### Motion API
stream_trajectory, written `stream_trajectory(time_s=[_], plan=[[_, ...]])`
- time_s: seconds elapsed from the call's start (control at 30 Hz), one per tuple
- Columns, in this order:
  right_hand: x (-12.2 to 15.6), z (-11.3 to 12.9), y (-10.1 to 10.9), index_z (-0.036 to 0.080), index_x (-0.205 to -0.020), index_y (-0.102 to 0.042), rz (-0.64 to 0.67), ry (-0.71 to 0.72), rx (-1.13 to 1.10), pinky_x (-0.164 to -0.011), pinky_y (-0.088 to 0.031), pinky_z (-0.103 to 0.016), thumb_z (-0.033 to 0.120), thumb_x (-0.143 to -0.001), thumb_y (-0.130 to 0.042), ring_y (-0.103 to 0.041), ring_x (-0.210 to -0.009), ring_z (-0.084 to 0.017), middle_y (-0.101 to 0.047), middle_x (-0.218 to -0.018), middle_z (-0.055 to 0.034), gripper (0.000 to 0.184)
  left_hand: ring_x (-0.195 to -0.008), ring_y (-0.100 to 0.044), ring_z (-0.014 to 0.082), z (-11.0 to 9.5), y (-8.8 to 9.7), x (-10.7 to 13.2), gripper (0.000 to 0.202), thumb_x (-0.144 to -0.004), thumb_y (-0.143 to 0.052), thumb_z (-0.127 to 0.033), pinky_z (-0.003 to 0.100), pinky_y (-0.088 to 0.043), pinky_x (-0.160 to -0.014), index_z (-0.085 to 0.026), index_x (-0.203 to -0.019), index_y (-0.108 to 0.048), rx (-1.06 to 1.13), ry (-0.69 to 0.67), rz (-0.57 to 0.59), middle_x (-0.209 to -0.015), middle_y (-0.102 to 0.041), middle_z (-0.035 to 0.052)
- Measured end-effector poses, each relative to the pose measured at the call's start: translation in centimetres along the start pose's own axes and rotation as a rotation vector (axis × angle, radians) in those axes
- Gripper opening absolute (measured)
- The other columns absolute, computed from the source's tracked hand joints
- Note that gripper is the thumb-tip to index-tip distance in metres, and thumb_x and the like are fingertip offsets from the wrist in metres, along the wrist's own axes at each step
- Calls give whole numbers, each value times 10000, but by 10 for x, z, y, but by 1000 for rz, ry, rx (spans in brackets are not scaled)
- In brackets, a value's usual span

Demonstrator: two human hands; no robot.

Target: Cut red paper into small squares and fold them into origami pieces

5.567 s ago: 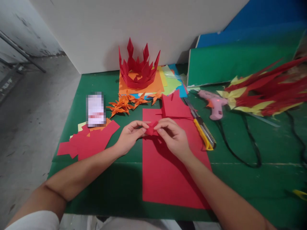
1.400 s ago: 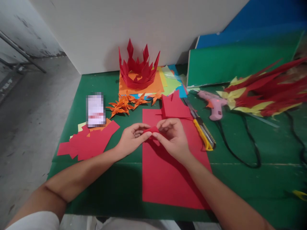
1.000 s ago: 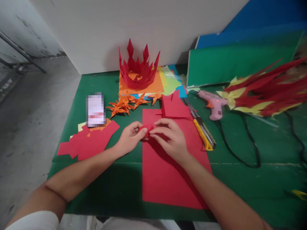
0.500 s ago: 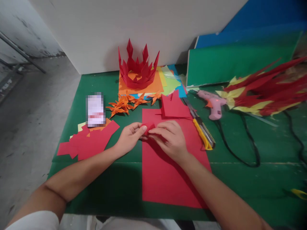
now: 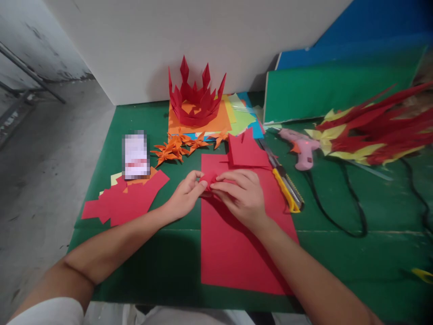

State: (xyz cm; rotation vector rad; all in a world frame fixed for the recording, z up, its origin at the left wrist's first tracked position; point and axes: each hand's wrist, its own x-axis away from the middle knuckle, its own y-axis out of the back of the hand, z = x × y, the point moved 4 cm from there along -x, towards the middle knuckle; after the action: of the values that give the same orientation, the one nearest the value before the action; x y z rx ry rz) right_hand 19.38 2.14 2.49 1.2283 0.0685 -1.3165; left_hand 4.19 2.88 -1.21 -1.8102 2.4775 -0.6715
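Between my two hands is a small folded piece of red paper (image 5: 210, 179), raised over the large red sheet (image 5: 243, 253). My left hand (image 5: 187, 193) pinches it from the left, thumb on top. On its right side, my right hand (image 5: 241, 195) grips it with thumb and fingertips; those fingers hide part of it. A stack of red paper pieces (image 5: 248, 151) lies just beyond my right hand, with a yellow utility knife (image 5: 286, 189) beside it. Several orange paper flowers (image 5: 172, 149) are past my left hand.
A red paper crown (image 5: 196, 106) stands at the back on coloured sheets (image 5: 233, 115). To the right are a pink glue gun (image 5: 300, 146) with a black cord and red-yellow paper strips (image 5: 379, 126). Red scraps (image 5: 128, 198) and a blurred-out phone-like rectangle (image 5: 135, 155) lie left.
Both hands stay almost in place on the small red paper, which now looks turned slightly, with a rounder outline. The view has shifted a little.
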Motion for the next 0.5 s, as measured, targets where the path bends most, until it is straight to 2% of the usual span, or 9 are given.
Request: stream_trajectory(time_s=[0.13,0.27,0.5], plan=[[0,-4,-1,303,-890,-709,14,-59,-37,-806,-446,-407,224,-872,-651,-620,-881,-214,-732,-944,-19,99,-829,-642,141,2,0,1,407,-809,-672,-498,312,-519,-852,-176,-1022,-543,-60,-37,-4,-870,-643,12],[-2,-4,-1,281,-870,-690,5,-100,-56,-813,-452,-419,219,-869,-641,-625,-881,-218,-711,-940,-33,79,-795,-627,130,6,2,2,418,-810,-680,-485,302,-531,-829,-173,-1058,-552,-70,-9,-26,-849,-620,1],[0,-3,-4,263,-839,-644,-30,-178,-58,-809,-453,-426,228,-858,-621,-603,-893,-225,-638,-941,-40,46,-752,-580,115,5,-1,4,384,-850,-606,-543,277,-521,-780,-186,-978,-544,-155,-56,41,-803,-561,-12]])
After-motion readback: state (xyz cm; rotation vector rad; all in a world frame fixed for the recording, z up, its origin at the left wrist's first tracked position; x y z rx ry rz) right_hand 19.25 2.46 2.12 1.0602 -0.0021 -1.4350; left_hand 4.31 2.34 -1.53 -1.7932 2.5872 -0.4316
